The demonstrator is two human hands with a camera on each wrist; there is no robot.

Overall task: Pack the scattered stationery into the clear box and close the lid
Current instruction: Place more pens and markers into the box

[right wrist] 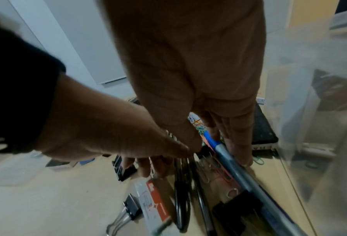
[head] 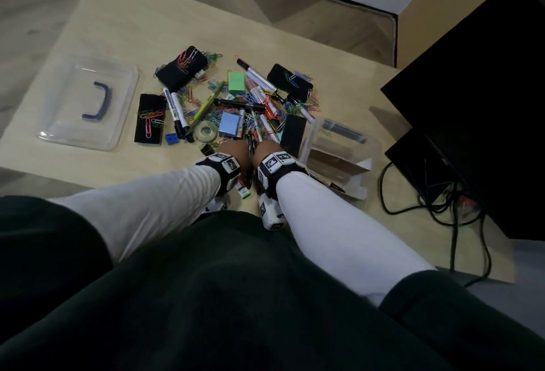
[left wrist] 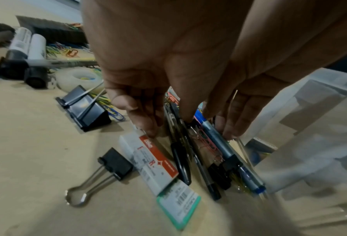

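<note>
1. A pale wood-grain worktop (head: pixel 124 10) is seen, strewn with thin wire paper clips (head: pixel 188 96) in many colours, round-barrelled markers (head: pixel 177 111), black rectangular erasers (head: pixel 149 119) and a translucent ring of tape (head: pixel 206 132).
2. The clear box (head: pixel 339 149), of glossy see-through plastic, is set just right of the right hand (head: pixel 267 148); its flat lid (head: pixel 88 102), with a dark handle, is laid well apart at the left.
3. A bundle of slim pens (left wrist: pixel 180 159) and a silver-blue marker (left wrist: pixel 219 143) is enclosed between the left hand (left wrist: pixel 140 79) and the right hand.
4. Both grips are held with fingers extended and pressed against the bundle's sides; a boxed white-and-red carton (left wrist: pixel 154 162) is touched by the left fingertips (left wrist: pixel 148 129).
</note>
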